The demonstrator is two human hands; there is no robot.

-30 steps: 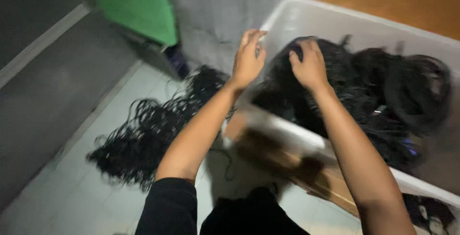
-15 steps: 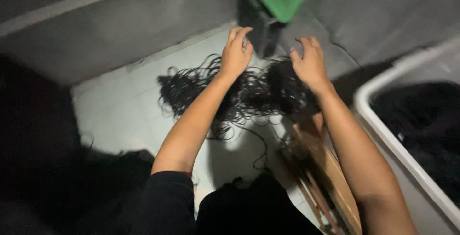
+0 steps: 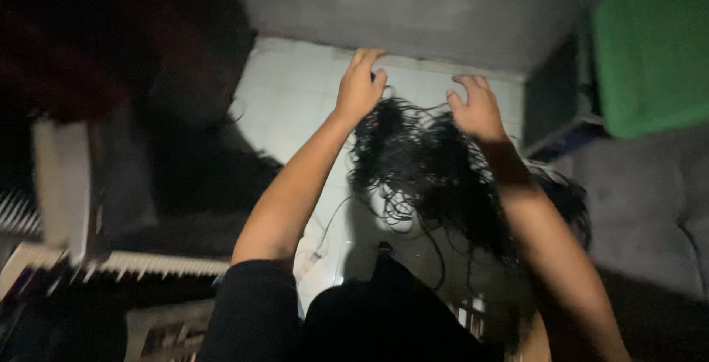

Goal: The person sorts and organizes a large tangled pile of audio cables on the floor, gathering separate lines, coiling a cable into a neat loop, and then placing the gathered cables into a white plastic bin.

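Both my arms reach forward over a white tiled floor (image 3: 288, 104). My left hand (image 3: 360, 85) and my right hand (image 3: 476, 106) each grip the top of a tangled bundle of thin black cords (image 3: 425, 166). The bundle hangs between and below the hands, loose strands trailing down toward the floor. The cords' lower ends are hidden behind my right forearm and my dark clothing.
A green bin (image 3: 650, 45) stands at the upper right beside a grey concrete wall (image 3: 413, 8). White slatted pieces (image 3: 66, 185) lie at the left in deep shadow. A wooden frame (image 3: 473, 314) shows near my knees.
The view has swung left, away from the white tub. My hands have carried the cord bundle along and now hold it up over the tiled floor; the green bin sits further right.
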